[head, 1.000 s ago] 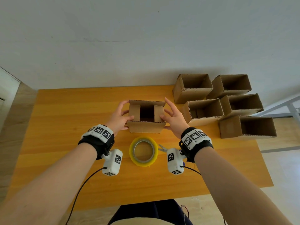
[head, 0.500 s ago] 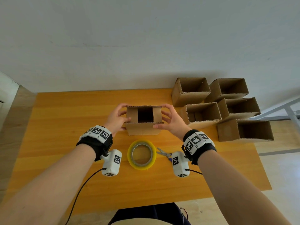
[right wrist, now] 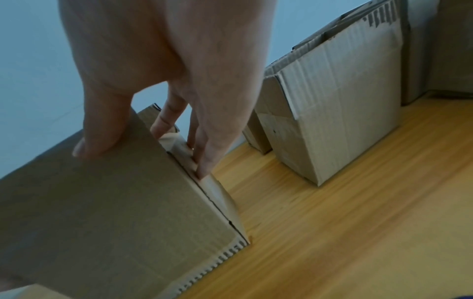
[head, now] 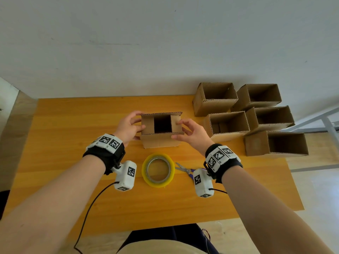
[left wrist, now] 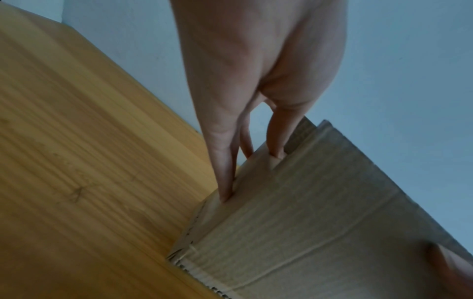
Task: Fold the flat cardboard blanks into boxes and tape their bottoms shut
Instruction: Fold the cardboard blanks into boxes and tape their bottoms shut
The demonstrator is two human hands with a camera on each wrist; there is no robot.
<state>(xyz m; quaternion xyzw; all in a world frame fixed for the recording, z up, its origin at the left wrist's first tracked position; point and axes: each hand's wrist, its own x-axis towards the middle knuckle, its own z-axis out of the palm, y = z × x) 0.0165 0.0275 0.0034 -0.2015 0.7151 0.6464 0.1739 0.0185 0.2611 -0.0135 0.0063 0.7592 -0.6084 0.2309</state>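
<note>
Corrugated box (head: 161, 142), side flaps folded in, gripped by left hand (head: 128, 128) and right hand (head: 192, 134).

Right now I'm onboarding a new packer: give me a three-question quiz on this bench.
1. True or false: the tape roll lies between the person and the held box.
2. How many open boxes stand grouped at the right of the table?
3. Which hand is nearer the scissors: A left hand, B right hand?

Key: 1 true; 2 five; 3 B.
</note>
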